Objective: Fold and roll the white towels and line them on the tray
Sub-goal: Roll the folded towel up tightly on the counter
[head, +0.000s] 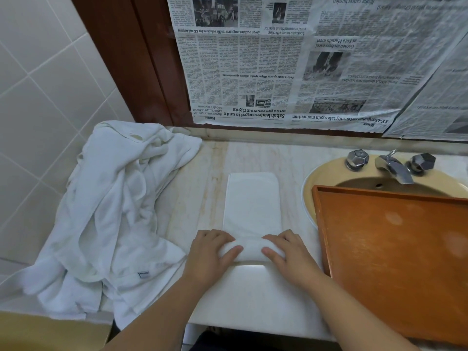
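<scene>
On the marble counter (291, 160), towel's (253, 201) rolled end (near edge) under both hands' grip.

Right of the right hand (286, 252), the tray (395, 262) covers part of the sink (321, 178) — its far corners cut off. Both hands hide the towel (253, 206) roll's ends.
</scene>
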A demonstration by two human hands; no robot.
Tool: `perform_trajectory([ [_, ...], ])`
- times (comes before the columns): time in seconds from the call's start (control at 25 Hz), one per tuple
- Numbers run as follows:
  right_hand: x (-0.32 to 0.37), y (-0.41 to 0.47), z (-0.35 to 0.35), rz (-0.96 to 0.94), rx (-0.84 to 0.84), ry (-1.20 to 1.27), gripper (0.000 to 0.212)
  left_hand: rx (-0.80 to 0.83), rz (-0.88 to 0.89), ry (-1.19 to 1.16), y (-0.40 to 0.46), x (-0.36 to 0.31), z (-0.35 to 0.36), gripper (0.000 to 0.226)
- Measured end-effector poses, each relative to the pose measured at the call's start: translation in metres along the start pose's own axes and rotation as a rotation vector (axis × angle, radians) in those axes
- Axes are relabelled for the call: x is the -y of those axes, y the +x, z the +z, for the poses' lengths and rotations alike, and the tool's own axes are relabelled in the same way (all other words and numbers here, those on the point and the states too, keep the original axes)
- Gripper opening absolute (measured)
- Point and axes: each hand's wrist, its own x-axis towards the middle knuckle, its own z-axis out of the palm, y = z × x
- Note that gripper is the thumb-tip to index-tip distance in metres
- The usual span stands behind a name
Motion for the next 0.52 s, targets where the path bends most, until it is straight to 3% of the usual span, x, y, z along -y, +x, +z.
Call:
perform_trajectory([
  [0.16,0.004,0.003,-0.004,0.082,0.018,-0.007,0.031,0.084,0.062,0.029,-0.006,0.008,-0.005,0.048],
  [0.36,0.010,0.015,-0.009,0.171,0.060,0.009,0.024,0.163,-0.132,-0.160,0.010,0.006,-0.001,0.052],
  [0.52,0.010,0.019,-0.007,0.234,-0.061,0.197,0.017,0.116,-0.291,-0.272,0.017,0.002,0.005,0.042],
])
